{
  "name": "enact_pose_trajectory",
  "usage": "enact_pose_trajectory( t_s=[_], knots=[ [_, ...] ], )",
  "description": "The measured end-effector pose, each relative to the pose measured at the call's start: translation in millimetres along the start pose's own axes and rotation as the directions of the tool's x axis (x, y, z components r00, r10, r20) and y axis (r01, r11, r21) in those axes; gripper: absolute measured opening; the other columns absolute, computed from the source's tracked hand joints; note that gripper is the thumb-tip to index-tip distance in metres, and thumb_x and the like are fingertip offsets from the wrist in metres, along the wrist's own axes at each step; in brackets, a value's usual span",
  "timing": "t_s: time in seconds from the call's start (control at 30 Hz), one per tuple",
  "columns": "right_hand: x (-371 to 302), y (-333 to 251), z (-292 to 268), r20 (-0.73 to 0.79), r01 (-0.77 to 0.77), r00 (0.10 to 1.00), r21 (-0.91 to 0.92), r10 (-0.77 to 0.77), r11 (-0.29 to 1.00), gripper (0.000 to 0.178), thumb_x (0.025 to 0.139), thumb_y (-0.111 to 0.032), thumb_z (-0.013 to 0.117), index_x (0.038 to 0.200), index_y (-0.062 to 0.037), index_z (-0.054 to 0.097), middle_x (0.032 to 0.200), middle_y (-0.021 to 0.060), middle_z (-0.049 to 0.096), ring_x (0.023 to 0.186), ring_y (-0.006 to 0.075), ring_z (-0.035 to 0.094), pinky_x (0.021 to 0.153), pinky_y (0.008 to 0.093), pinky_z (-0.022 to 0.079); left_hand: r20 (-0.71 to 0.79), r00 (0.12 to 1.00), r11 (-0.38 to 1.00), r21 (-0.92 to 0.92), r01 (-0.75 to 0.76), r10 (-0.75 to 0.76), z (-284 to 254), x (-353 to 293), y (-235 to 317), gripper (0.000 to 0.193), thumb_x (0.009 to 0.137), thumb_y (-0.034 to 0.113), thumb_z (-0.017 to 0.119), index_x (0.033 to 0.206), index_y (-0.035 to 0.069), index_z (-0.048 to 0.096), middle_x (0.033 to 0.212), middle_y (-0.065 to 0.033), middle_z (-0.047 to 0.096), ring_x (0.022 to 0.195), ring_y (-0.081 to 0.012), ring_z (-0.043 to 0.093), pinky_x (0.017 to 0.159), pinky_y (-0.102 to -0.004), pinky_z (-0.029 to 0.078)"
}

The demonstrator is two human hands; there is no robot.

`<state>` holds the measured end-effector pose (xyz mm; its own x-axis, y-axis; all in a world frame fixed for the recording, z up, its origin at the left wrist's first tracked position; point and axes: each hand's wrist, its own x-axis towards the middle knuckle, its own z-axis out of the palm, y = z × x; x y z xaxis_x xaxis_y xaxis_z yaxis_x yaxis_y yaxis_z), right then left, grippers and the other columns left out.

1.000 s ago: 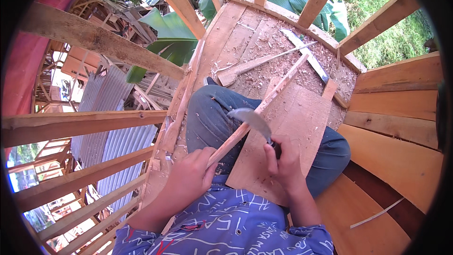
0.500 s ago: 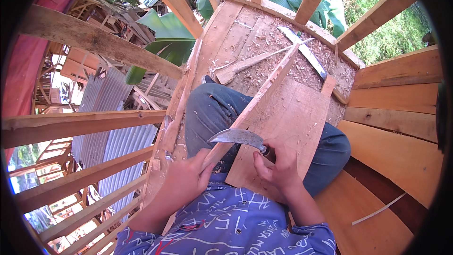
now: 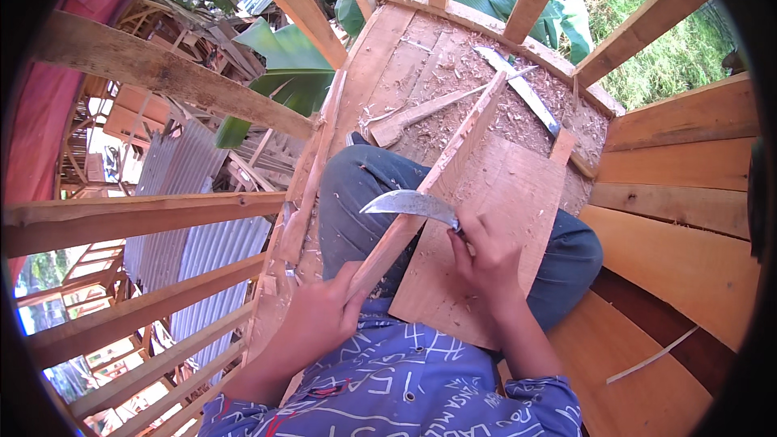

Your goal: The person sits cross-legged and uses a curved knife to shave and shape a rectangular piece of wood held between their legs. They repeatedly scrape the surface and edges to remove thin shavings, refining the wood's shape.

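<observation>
My left hand (image 3: pixel 328 307) is closed round the near end of a long narrow wooden plank (image 3: pixel 453 158), which stands on edge and slants away to the upper right. In my right hand (image 3: pixel 490 255) is a curved knife (image 3: pixel 411 204), its handle mostly hidden by the fingers. The blade lies across the plank's upper edge, its tip pointing left. Beneath my right hand, a wide flat board (image 3: pixel 506 194) rests across my lap.
Wood shavings cover the floor (image 3: pixel 429 40) ahead. On it lie a long machete-like blade (image 3: pixel 522 89) with a wooden handle and a tapered piece of wood (image 3: pixel 405 121). Wooden rails (image 3: pixel 146 212) stand at left; planks (image 3: pixel 680 166) form a wall at right.
My right hand and the knife have moved up along the plank's edge, away from my body. The left hand keeps its grip near the plank's near end, slightly lower.
</observation>
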<state>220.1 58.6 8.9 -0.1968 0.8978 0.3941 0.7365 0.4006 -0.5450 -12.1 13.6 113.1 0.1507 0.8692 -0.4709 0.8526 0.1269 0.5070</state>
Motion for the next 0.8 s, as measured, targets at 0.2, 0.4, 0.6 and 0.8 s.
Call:
enact_pose_trajectory(
  t_s=[0.2,0.4,0.6,0.8],
  knots=[
    [-5.5,3.7,6.9,-0.071,-0.005,0.997,-0.012,0.004,1.0,0.035,0.077,-0.014,0.075,0.11,-0.0123,0.066,0.068,0.005,0.055,0.053,0.0203,0.057,0.044,0.0337,0.043,0.015,1.0,0.999,-0.031,0.005,-0.005,-1.1,1.5,0.6,0.031,0.087,0.019,0.06,0.113,0.002,0.054,0.062,-0.0236,0.058,0.061,-0.0434,0.061,0.057,-0.0488,0.046],
    [-0.6,5.4,7.9,-0.088,0.001,0.996,-0.064,-0.007,0.998,0.033,0.077,-0.013,0.074,0.108,-0.0122,0.066,0.065,0.0054,0.054,0.051,0.0213,0.055,0.043,0.0339,0.041,-0.028,0.999,0.996,-0.081,-0.047,0.045,1.6,4.0,-0.6,0.028,0.089,0.016,0.059,0.113,0.002,0.054,0.063,-0.0233,0.058,0.061,-0.0425,0.061,0.057,-0.0481,0.046],
    [6.1,19.3,6.6,-0.144,-0.133,0.983,-0.098,0.118,0.986,0.026,0.078,-0.015,0.075,0.103,-0.0132,0.068,0.065,0.0048,0.054,0.05,0.0207,0.055,0.043,0.0347,0.04,-0.039,0.998,0.992,-0.115,-0.052,0.048,4.0,5.9,-1.9,0.027,0.088,0.013,0.059,0.111,0.0,0.053,0.063,-0.0225,0.058,0.06,-0.0422,0.061,0.056,-0.0464,0.045],
    [9.0,13.3,7.2,-0.088,-0.057,0.995,-0.09,0.049,0.994,0.027,0.076,-0.015,0.076,0.101,-0.0134,0.068,0.065,0.0047,0.054,0.051,0.0198,0.056,0.044,0.034,0.042,-0.047,0.998,0.992,-0.12,-0.049,0.043,5.5,6.9,-0.3,0.026,0.088,0.012,0.059,0.111,-0.001,0.053,0.06,-0.0215,0.056,0.059,-0.0419,0.06,0.055,-0.0456,0.045]
  ],
)
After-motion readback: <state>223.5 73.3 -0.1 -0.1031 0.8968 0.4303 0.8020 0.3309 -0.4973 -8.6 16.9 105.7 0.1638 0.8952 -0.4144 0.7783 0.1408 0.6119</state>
